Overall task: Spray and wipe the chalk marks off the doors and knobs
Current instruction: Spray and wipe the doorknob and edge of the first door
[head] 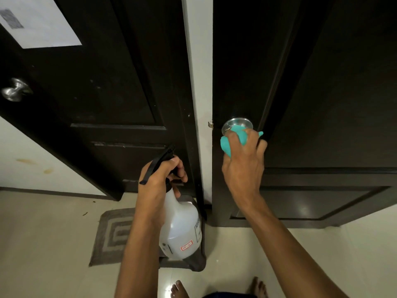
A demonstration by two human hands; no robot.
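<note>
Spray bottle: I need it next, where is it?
In the head view, the spray bottle hangs from the left hand, low centre, before the left door.

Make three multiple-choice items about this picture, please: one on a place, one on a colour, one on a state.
1. Where is the cloth?
A. on the floor
B. on the right door's knob
C. on the mat

2. What colour is the cloth?
A. teal
B. red
C. yellow

3. What does the left hand do?
A. hangs idle
B. presses the door
C. grips the spray bottle

Answers: 1 B, the right hand presses it against that knob. 2 A, teal fabric shows around the fingers. 3 C, fingers curl around the bottle's neck and trigger.
</note>
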